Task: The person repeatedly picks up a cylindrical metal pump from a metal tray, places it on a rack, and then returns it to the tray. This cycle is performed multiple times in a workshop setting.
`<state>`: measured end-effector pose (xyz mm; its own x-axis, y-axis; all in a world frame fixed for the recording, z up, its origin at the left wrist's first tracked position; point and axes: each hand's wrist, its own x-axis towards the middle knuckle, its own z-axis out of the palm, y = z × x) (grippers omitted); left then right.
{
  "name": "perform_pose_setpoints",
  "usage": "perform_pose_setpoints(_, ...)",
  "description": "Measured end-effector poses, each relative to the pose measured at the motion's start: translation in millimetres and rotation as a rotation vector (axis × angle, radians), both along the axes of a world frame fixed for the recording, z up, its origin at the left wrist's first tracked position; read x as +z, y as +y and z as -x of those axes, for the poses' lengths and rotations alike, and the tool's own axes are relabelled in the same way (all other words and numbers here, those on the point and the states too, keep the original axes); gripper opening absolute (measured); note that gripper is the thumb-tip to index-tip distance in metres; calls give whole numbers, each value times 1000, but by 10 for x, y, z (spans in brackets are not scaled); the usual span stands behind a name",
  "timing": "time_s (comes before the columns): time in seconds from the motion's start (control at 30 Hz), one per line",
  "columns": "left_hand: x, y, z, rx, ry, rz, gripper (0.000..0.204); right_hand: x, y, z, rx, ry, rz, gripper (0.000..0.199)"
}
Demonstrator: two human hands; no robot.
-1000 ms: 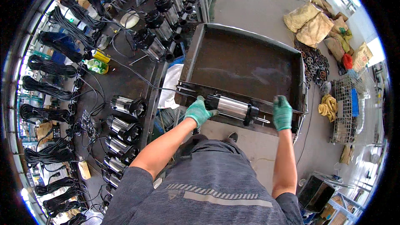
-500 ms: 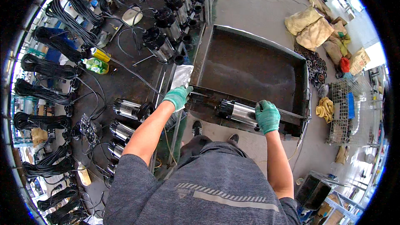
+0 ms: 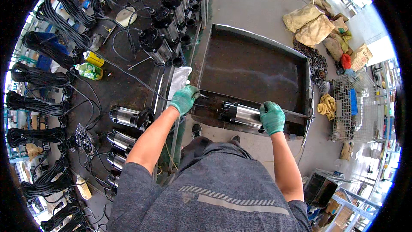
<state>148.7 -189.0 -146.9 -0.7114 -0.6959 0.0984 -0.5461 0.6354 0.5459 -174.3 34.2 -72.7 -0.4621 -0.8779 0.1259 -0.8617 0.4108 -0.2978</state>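
A pump (image 3: 245, 115) with a silver cylindrical body and a black end lies on its side on the dark ledge in front of the tray. My right hand (image 3: 272, 117), in a green glove, is wrapped round its right end. A thin shaft (image 3: 210, 105) seems to stick out from the pump's black end toward the left. My left hand (image 3: 184, 99), also gloved in green, is closed beside the tray's near left corner. A thin metal tip (image 3: 203, 96) shows by its fingertips; what the fingers hold is unclear. Crumpled clear plastic (image 3: 179, 77) lies just beyond that hand.
A shallow dark metal tray (image 3: 257, 35) spans the centre. Left of it, a workbench (image 3: 124, 86) carries upright pumps (image 3: 154, 45), lying pumps (image 3: 124, 117), coiled black cables (image 3: 38, 103) and a green bottle (image 3: 90, 71). Sacks (image 3: 315, 30) and a wire cage (image 3: 358, 111) stand right.
The whole view has shifted slightly left. My left hand has moved a little to the right against the bench, while my right hand stays on the pump's end.
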Motion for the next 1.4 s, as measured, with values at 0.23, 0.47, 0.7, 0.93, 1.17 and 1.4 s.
perform_pose_setpoints(0.23,29,371,-23,248,366,-392,24,22,0,-10,-10,-25,-2,18)
perform_pose_setpoints(0.47,-404,459,-40,214,367,-592,30,-1,-4,3,-7,5,-13,17)
perform_pose_setpoints(0.7,-340,315,62,405,164,-1149,32,-15,2,6,-8,17,8,16)
perform_pose_setpoints(0.93,-8,256,14,363,98,-1466,33,-30,9,13,-22,10,17,16)
perform_pose_setpoints(1.17,-169,447,-122,-109,85,-416,56,10,-4,-16,-7,25,15,17)
perform_pose_setpoints(1.4,-134,403,-44,77,416,-1280,32,-15,12,-4,-4,31,-1,17)
